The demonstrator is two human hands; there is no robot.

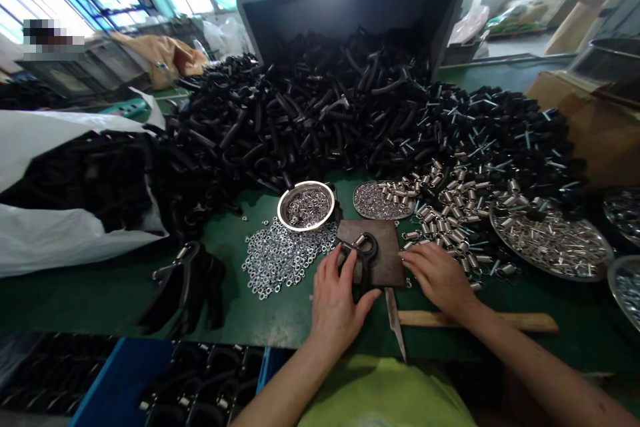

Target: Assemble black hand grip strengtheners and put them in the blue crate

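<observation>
Black moulded grip handle (361, 260) with steel fittings, one piece, lying on a dark brown plate (389, 267) near the front of the green desk (280, 320). Left hand (340, 307): fingers (333, 267) curled closed around the handle. Right hand (437, 278): fingers (417, 260) extended and loosely parted, tips at the plate's right edge, no hold visible.

From the plate: flat steel blade (394, 320) at 6 o'clock; wooden strip (475, 320) at 4; loose steel washers (280, 260) at 9; steel bowl (306, 185) of washers at 11; steel coil springs (450, 220) at 2; round metal tray (565, 278) of springs at 3; heap of black handles (300, 120) at 12, spilling from a tilted dark bin (350, 0).
</observation>
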